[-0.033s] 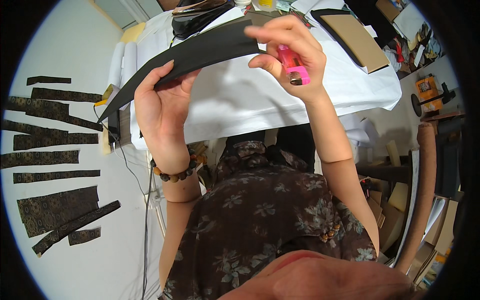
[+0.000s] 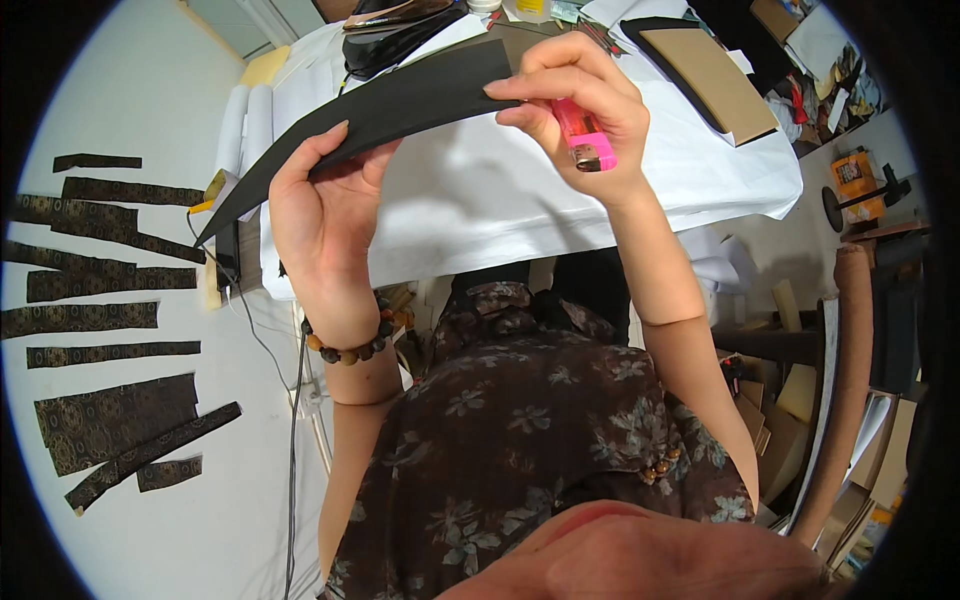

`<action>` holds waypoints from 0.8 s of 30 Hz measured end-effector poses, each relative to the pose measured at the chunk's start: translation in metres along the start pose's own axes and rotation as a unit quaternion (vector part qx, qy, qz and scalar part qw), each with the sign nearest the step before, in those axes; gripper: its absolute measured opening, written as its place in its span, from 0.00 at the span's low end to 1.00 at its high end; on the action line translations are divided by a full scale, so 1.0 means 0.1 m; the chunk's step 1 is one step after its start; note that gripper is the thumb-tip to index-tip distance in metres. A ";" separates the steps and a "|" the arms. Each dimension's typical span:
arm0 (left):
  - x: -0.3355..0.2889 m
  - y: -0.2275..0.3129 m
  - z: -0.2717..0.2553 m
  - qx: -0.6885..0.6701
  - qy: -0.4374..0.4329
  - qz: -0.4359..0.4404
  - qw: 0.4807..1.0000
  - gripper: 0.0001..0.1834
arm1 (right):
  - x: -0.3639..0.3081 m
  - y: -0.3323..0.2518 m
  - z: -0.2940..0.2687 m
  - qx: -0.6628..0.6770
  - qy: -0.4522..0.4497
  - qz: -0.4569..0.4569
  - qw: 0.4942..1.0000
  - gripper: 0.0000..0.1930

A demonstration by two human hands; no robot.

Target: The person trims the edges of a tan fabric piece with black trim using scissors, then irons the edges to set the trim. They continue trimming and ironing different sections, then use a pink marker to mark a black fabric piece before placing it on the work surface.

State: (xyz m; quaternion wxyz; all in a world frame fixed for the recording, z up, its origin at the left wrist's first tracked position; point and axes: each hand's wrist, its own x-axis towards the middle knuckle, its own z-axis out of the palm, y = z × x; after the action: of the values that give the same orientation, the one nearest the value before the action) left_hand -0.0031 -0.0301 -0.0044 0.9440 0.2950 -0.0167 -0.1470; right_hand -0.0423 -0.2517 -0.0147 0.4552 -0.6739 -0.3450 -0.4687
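A long, curved black strip (image 2: 420,95) is held up over the white-covered table (image 2: 490,195). My left hand (image 2: 325,225) grips its middle, the thumb on the face towards me and the fingers behind. With thumb and fingertips, my right hand (image 2: 605,115) pinches the strip's right end near the lower corner. Tucked in that same palm is a pink lighter (image 2: 591,147), its metal end pointing down. Whether the strip is leather or cloth I cannot tell.
A brown board (image 2: 710,80) on black sheet lies at the table's right. A black bag (image 2: 395,45) sits at the back. White rolls (image 2: 260,120) stand left. Patterned dark strips (image 2: 110,350) hang on the left wall. A brown roll (image 2: 848,370) leans at right.
My right fingers have closed onto the strip's right end, where they were slightly apart before. The left hand and the strip stay nearly in place.
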 end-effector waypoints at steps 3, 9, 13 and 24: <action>0.04 0.00 0.01 -0.011 -0.007 -0.015 1.000 0.13 | -0.03 -0.02 0.04 -0.068 0.047 -0.012 0.997 0.12; 0.05 0.26 -0.17 -0.004 -0.027 -0.019 0.999 0.13 | -0.03 0.15 -0.35 -0.144 -0.006 0.115 0.983 0.37; 0.11 0.29 -0.18 0.016 -0.170 -0.010 0.985 0.32 | -0.09 0.47 -0.29 -0.237 -0.052 -0.015 0.970 0.14; 0.39 -0.62 -0.24 0.022 0.014 0.105 0.994 0.13 | -0.26 0.24 0.40 -0.302 -0.078 -0.182 0.932 0.15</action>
State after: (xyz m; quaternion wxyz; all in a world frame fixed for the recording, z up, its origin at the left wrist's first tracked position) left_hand 0.0205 -0.0766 -0.0608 0.9477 0.3139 -0.0379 -0.0428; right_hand -0.0169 -0.2234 -0.0522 0.1084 -0.7399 -0.3382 -0.5714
